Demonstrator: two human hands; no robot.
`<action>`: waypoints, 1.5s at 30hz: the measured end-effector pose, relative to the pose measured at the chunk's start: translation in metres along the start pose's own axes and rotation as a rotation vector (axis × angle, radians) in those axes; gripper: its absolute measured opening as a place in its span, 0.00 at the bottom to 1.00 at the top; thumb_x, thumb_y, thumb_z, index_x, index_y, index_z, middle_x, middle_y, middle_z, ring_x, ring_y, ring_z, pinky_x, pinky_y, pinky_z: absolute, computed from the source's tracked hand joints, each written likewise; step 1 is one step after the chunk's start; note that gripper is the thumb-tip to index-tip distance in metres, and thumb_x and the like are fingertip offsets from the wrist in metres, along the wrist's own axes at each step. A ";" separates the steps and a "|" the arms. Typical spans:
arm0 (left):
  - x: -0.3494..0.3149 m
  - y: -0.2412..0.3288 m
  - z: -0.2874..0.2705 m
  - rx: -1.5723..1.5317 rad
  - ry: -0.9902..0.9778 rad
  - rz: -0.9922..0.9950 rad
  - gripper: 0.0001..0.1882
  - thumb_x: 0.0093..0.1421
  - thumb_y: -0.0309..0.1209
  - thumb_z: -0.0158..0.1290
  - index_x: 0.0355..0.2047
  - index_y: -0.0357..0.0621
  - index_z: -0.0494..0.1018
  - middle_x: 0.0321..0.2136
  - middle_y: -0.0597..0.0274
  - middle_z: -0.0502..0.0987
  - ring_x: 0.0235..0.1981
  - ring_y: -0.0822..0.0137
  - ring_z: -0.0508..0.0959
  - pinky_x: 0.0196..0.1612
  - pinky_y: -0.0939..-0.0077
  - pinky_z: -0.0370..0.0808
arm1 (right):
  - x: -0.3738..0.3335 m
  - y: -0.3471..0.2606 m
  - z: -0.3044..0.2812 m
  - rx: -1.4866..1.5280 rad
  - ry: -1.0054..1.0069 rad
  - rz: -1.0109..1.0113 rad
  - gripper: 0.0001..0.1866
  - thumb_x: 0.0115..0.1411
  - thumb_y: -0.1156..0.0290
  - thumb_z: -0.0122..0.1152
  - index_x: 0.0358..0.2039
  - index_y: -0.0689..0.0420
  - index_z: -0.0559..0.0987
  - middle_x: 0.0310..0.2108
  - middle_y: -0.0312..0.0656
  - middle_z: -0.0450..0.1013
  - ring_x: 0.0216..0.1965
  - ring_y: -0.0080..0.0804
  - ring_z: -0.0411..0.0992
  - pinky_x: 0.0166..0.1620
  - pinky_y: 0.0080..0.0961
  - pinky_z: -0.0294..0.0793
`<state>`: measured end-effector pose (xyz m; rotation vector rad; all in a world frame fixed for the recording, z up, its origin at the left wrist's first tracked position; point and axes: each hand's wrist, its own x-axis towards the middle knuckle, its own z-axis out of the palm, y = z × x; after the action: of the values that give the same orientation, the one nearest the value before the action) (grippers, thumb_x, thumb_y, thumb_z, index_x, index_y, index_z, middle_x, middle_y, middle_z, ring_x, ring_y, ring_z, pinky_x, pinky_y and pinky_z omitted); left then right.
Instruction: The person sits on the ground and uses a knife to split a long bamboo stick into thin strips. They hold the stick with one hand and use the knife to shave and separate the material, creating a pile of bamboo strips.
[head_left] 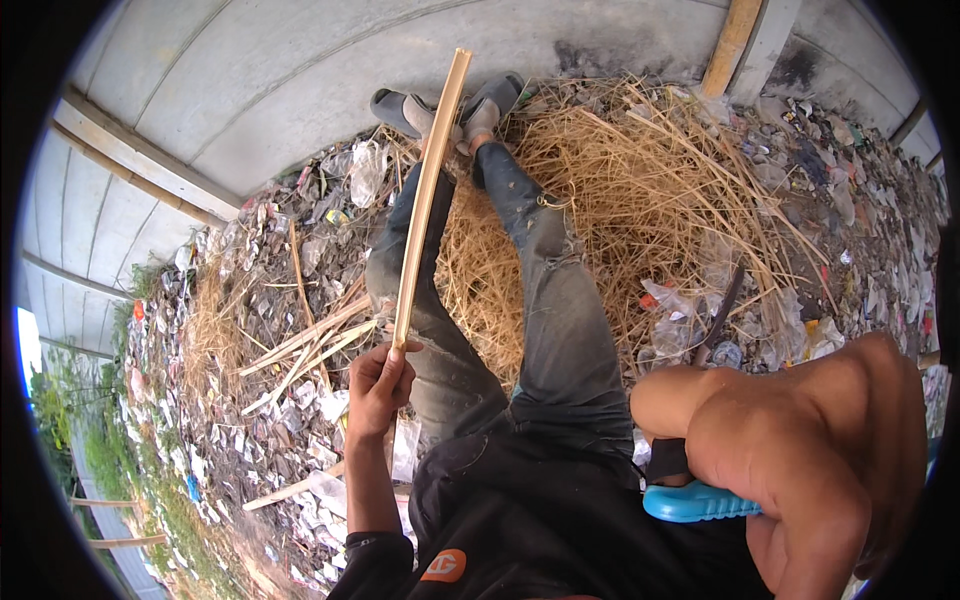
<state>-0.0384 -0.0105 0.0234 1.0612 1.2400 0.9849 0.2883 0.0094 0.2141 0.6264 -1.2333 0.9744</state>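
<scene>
My left hand [382, 378] is closed around the lower end of a long split bamboo strip [425, 210]. The strip stands up in front of my left leg, its far tip reaching toward my feet. My right hand [800, 450], large and close at the lower right, is closed on a blue ridged handle [695, 503]. A black part [668, 462] shows beside that handle; the tool's working end is hidden by the hand. Beyond the hand, a dark curved blade [722, 310] is visible; I cannot tell whether it belongs to the handle.
Between and right of my legs [565, 310] lies a heap of thin bamboo shavings [620, 200]. Several split bamboo pieces [310, 345] lie at left on litter-strewn ground [270, 440]. A grey panel wall [350, 60] with a bamboo post [732, 48] stands ahead.
</scene>
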 end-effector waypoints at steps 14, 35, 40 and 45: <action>-0.005 -0.026 0.029 0.099 -0.273 -0.084 0.20 0.75 0.40 0.49 0.52 0.33 0.76 0.21 0.69 0.74 0.17 0.81 0.67 0.21 0.85 0.61 | -0.167 0.092 -0.067 -0.801 0.367 1.208 0.20 0.67 0.57 0.66 0.31 0.64 0.82 0.19 0.39 0.77 0.21 0.20 0.75 0.26 0.19 0.73; -0.078 -0.057 -0.066 0.835 0.883 0.595 0.30 0.60 0.28 0.61 0.63 0.35 0.69 0.43 0.49 0.81 0.31 0.64 0.83 0.40 0.70 0.79 | -0.222 -0.311 -0.302 -1.411 1.939 -0.008 0.26 0.71 0.59 0.59 0.58 0.69 0.73 0.51 0.51 0.75 0.47 0.39 0.79 0.40 0.34 0.87; -0.093 -0.084 -0.065 0.865 0.895 0.539 0.31 0.60 0.26 0.61 0.64 0.35 0.67 0.40 0.49 0.82 0.28 0.65 0.83 0.37 0.69 0.79 | -0.357 -0.275 -0.283 -1.305 1.867 0.478 0.24 0.69 0.61 0.60 0.59 0.64 0.74 0.54 0.51 0.76 0.56 0.36 0.75 0.46 0.35 0.83; -0.087 -0.076 -0.058 0.895 0.822 0.580 0.32 0.60 0.27 0.61 0.64 0.34 0.66 0.40 0.49 0.82 0.28 0.64 0.83 0.36 0.69 0.80 | -0.427 -0.155 -0.263 -1.038 1.954 0.839 0.18 0.62 0.60 0.67 0.47 0.57 0.78 0.37 0.40 0.80 0.37 0.26 0.77 0.37 0.38 0.80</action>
<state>-0.1026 -0.1080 -0.0316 1.8727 2.2325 1.4208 0.5374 0.0417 -0.2472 -1.5364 0.0792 0.8459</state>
